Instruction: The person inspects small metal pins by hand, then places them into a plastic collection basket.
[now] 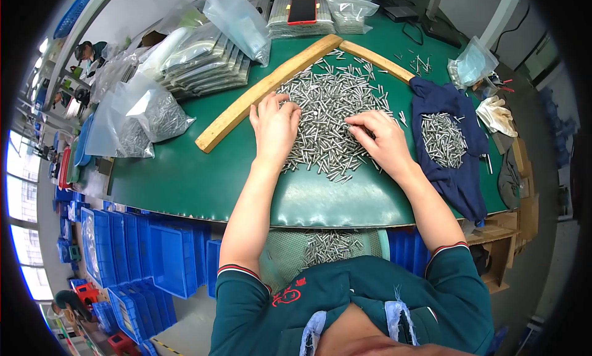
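A wide heap of small silvery metal pins (333,100) lies on the green tabletop (203,183). At the heap's left edge is my left hand (275,123), palm down, its bent fingers apart and touching the outer pins. My right hand (383,137) rests over the right side of the heap. Its fingers are bent, and a small gap shows between thumb and forefinger; I see no pin held there. Two wooden strips (265,94) meet in a corner behind the heap. A smaller pile of pins (443,140) sits on a dark blue cloth (468,183) at the right.
Stacked plastic-bagged goods (203,60) and clear bags of pins (154,118) stand at the left. A red-edged phone (302,11) lies on a package at the back. White gloves (496,115) are far right. Below the front edge, a green mesh basket (283,257) holds pins, near blue crates (172,251).
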A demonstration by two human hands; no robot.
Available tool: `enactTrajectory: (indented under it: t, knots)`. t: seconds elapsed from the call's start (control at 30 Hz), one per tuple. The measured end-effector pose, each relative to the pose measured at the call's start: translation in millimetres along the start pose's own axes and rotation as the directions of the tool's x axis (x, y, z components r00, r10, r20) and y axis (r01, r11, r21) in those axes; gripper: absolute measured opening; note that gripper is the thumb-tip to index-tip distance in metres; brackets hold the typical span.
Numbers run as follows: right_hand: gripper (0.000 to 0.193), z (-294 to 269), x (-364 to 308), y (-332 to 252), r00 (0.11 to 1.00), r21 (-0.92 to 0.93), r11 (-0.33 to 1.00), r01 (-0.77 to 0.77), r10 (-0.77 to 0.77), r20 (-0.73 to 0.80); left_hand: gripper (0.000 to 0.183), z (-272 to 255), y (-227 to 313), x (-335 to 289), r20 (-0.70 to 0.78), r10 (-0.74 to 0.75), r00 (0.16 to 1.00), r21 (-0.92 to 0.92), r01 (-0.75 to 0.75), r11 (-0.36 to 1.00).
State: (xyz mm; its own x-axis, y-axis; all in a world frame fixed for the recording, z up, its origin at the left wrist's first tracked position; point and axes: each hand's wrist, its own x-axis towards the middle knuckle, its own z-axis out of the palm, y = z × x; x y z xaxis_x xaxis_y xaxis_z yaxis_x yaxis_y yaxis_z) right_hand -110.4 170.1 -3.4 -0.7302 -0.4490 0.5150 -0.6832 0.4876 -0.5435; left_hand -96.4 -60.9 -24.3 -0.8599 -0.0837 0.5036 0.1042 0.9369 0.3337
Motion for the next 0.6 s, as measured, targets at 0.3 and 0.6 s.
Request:
enactTrajectory:
  t: [0.3, 0.6]
  knots:
    - [0.016, 1.3, 0.2, 1.9, 0.997, -0.014, 1.0, -0.016, 0.016, 0.074, 0.01, -0.6, -2.9, 5.0, -0.085, -0.001, 0.996, -0.166, -0.014, 0.986]
    - [0.019, 3.6, 3.3, -9.1, 0.999, 0.03, 0.999, 0.036, -0.035, -0.009, 0.008, 4.3, 30.2, 0.1, -0.107, 0.285, 0.952, -0.432, -0.303, 0.85]
